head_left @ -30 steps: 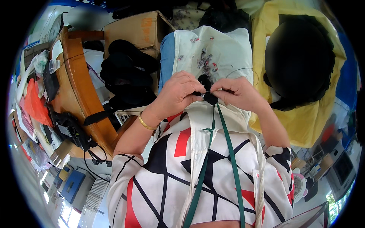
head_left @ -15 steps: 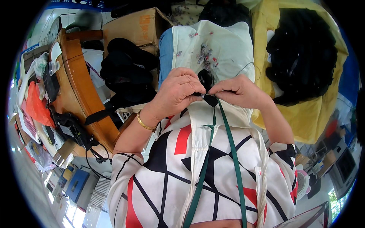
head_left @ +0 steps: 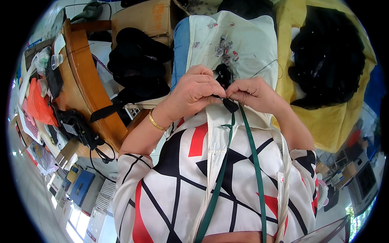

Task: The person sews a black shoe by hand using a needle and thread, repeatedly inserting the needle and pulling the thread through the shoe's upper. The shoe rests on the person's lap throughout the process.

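Note:
In front of my chest my left hand (head_left: 198, 90), with a gold bracelet at the wrist, is closed in a pinch on a black fabric piece (head_left: 231, 106). One pointed end of it hangs below the fingertips. Fingertips pressed together, my right hand (head_left: 253, 95) meets the left one at the piece's upper edge; what it pinches is too small to make out. A thin dark thread (head_left: 265, 68) curves above the right hand. Just beyond the hands, a black bundle (head_left: 223, 75) and several small clear-and-red bits (head_left: 223, 49) lie on the pale apron (head_left: 259, 40) over my lap.
At the left, black fabric pieces (head_left: 137, 69) are heaped by a cardboard box (head_left: 142, 20), next to a curved wooden table edge (head_left: 91, 81). A yellow cloth (head_left: 328, 133) at the right bears a large black pile (head_left: 328, 56). Green straps (head_left: 252, 162) hang down my front.
Both hands have shifted slightly to the right in the picture, staying together at the black piece. The lap and its bits sit a little higher in view.

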The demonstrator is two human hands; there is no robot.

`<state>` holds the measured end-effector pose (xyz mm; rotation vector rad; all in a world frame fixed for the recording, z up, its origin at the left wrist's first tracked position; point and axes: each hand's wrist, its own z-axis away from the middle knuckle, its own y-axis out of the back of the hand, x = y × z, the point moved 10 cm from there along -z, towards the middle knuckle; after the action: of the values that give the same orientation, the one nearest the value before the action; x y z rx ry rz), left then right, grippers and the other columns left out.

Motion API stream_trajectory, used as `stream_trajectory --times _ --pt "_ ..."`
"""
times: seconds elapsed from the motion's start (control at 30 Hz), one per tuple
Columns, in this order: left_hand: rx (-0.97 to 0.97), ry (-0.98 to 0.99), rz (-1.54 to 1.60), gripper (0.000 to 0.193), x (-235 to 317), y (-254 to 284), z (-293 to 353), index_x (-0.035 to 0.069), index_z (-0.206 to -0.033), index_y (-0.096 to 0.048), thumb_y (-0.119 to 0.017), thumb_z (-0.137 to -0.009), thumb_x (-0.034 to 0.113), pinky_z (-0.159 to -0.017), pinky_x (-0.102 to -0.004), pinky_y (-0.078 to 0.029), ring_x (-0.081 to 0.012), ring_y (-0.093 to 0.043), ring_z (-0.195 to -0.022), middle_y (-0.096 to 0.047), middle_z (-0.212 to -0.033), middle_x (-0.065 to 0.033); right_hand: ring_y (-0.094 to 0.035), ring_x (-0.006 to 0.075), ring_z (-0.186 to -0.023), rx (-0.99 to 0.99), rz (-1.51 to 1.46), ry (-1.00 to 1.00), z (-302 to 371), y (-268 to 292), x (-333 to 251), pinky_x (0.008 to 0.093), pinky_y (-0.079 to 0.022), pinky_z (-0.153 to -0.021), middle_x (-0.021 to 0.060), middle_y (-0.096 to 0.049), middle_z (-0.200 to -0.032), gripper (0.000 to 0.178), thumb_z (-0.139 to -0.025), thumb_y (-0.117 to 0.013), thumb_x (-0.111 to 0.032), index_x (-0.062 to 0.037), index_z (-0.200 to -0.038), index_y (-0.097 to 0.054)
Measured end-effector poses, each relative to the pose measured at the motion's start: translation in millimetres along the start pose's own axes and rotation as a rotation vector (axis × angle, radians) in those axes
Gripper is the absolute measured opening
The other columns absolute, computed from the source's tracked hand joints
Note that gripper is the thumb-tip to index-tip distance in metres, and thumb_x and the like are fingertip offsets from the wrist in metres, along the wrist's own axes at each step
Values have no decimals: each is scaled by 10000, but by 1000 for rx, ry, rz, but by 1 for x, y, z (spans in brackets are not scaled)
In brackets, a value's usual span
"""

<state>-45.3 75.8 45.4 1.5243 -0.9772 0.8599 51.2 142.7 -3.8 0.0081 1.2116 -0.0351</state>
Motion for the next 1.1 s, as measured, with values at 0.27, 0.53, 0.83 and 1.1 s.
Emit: stream_trajectory --times 0.27,0.53,0.83,1.1 --pt "-14 93 17 227 -5 -7 2 115 -879 -726 -831 -678 119 -813 -363 -474 -265 -594 -873 -659 -827 -33 -524 101 -657 3 38 -67 -3 1 -5 256 -432 -619 28 -592 -735 336 -957 -638 -157 -67 -1270 -554" --pt "-15 374 58 172 -44 -20 16 91 -893 -729 -779 -747 167 -766 -382 -468 -289 -593 -868 -651 -827 -87 -617 242 -703 141 265 -33 -7 8 -5 336 -480 -636 100 -632 -797 295 -919 -634 -136 -60 -1201 -591" --pt "137 266 -13 133 -35 -16 13 113 -821 -727 -788 -743 202 -709 -407 -456 -307 -576 -802 -636 -771 -65 -564 218 -675 234 1048 590 0 -31 -65 344 -456 -525 28 -515 -721 162 -688 -671 -116 -129 -846 -639" --pt "213 239 -180 85 -41 -5 6 108 -829 -721 -756 -780 168 -743 -398 -458 -302 -585 -813 -640 -778 -64 -605 192 -593 292 -117 106 -8 10 -45 319 -481 -497 47 -591 -736 81 -928 -613 -154 -89 -965 -580"
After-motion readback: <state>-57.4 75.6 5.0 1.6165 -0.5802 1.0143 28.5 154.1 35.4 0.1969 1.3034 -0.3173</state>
